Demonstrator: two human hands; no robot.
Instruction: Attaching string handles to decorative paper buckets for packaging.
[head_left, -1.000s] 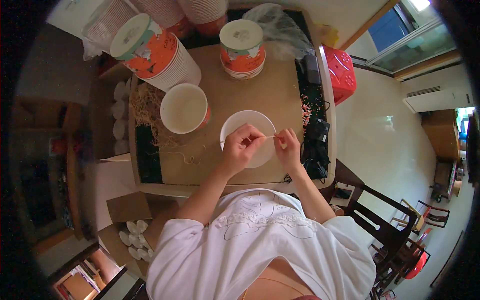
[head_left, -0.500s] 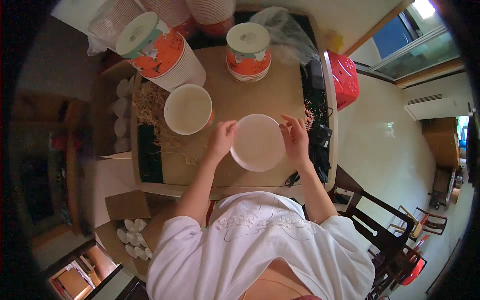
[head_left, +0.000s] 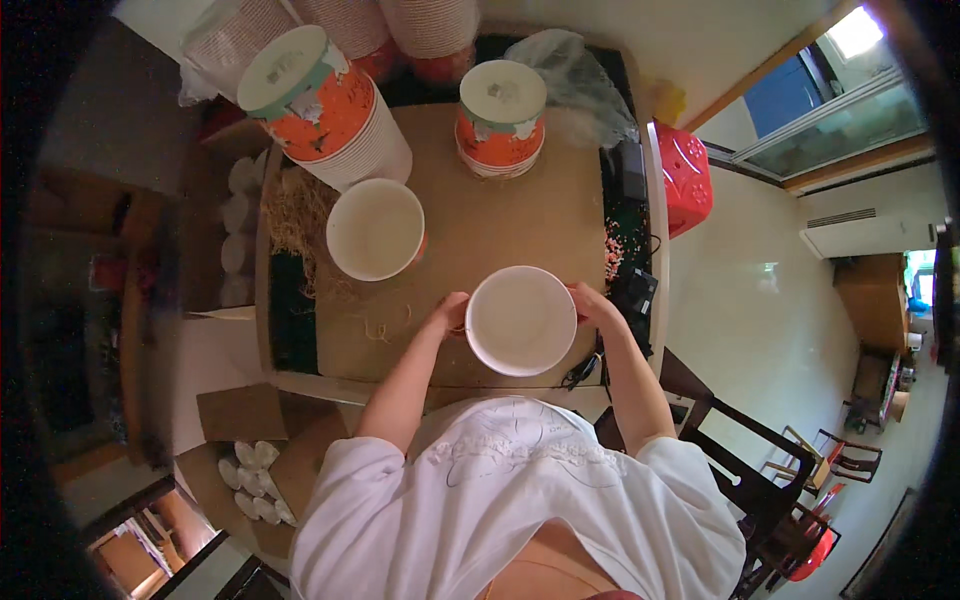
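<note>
Brown and cluttered, the bench (head_left: 480, 230) carries everything you are working with, so take it from your left. A heap of straw-like shreds (head_left: 300, 220) lies by the left edge, and just beside it stands an open white bowl (head_left: 376, 228) with an orange outside. Behind that, a tilted stack of orange-and-white bowls (head_left: 335, 110) and a shorter lidded stack (head_left: 501, 115) sit well apart from your hands.

Your left hand (head_left: 448, 315) and right hand (head_left: 592, 305) are curled against opposite sides of the round white tub (head_left: 521, 320), which sits near the front edge of the bench. Keep the pressure even on both sides so the thin rim stays round, and hold it level; I judge a one-sided squeeze would buckle it.

Your fingertips are tucked behind the rim, so how far they wrap is not visible. Whether the tub rests on the bench or is lifted cannot be told, nor whether the pale disc is a lid or its inside. A dark tangle (head_left: 630, 290) to the right is too blurred to identify.
</note>
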